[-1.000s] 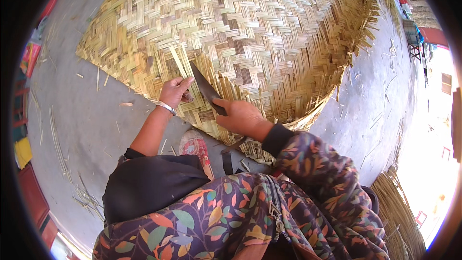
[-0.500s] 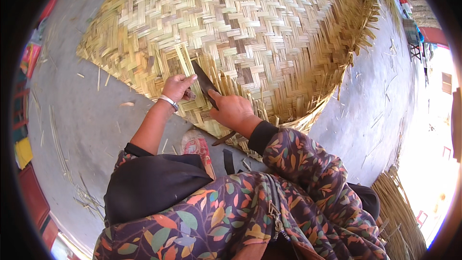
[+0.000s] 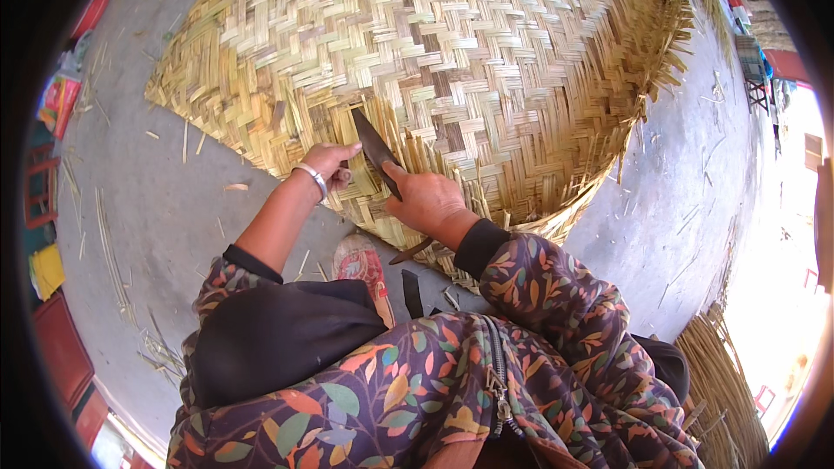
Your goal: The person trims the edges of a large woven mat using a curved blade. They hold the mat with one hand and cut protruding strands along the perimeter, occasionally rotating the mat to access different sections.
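A large woven mat [image 3: 486, 52] of pale split strips lies before me, its right and near edges turned up, with loose strip ends standing along the fold. My right hand [image 3: 427, 202] grips a dark, flat knife [image 3: 375, 146], forefinger laid along it; its tip rests among the strips at the mat's near edge. Left of the blade is my left hand [image 3: 328, 163], a pale bracelet on its wrist. Its fingers are curled and the thumb points toward the blade; what they pinch, if anything, is hidden. A brown curved piece [image 3: 411, 251] shows below my right hand.
A red and white shoe [image 3: 360, 265] stands by the near mat edge, with a black strip [image 3: 412, 293] beside it. Strip scraps lie on the grey floor [image 3: 156, 226]. A bundle of long thin stalks [image 3: 725, 382] lies at the lower right.
The pale strips that stood up from my left hand no longer stick up there. That hand has dropped slightly and its fingers have curled in. The knife stays in my right hand.
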`<state>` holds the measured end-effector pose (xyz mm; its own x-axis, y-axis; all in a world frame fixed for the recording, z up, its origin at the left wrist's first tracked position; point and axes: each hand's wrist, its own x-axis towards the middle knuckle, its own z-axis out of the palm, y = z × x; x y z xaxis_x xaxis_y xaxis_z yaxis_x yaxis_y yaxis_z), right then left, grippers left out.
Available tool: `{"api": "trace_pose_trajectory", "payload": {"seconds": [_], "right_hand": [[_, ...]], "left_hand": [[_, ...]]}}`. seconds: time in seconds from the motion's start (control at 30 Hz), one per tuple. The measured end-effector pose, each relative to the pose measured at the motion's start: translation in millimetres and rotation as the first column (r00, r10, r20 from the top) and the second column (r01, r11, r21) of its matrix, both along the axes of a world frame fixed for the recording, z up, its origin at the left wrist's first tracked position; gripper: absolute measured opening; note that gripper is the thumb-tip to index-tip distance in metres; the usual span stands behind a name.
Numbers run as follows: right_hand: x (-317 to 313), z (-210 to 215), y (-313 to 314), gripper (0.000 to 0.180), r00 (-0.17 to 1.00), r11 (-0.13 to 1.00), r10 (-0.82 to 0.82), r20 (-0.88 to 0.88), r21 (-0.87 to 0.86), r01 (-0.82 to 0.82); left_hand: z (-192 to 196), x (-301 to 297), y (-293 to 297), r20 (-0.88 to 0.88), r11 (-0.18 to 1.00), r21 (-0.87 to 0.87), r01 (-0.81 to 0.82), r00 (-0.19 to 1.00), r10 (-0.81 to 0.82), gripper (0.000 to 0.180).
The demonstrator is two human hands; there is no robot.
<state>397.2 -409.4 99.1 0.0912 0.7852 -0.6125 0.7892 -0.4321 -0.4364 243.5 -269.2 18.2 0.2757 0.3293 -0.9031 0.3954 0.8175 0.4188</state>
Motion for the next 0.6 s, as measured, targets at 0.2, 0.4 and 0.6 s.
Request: {"api": "trace_pose_trajectory", "payload": {"seconds": [0.2,0.4,0.6], "right_hand": [[-1,-10,-1,0.056,1.0,1.0,0.021,0.005,0.007,-0.021],[20,47,-29,0.062,0.98,0.96,0.198,-0.021,-0.199,-0.198],[106,110,-60,0.056,0.953,0.944,0.216,-0.213,-0.202,-0.26]], "left_hand": [[-4,-5,-8,-0.174,0.854,0.398,0.335,0.942,-0.289,0.041],[-14,-12,-17,-0.638,0.267,0.625,0.734,0.677,-0.368,0.052],[-15,-2,-20,-0.685,0.295,0.612,0.734,0.678,-0.267,0.048]]}}
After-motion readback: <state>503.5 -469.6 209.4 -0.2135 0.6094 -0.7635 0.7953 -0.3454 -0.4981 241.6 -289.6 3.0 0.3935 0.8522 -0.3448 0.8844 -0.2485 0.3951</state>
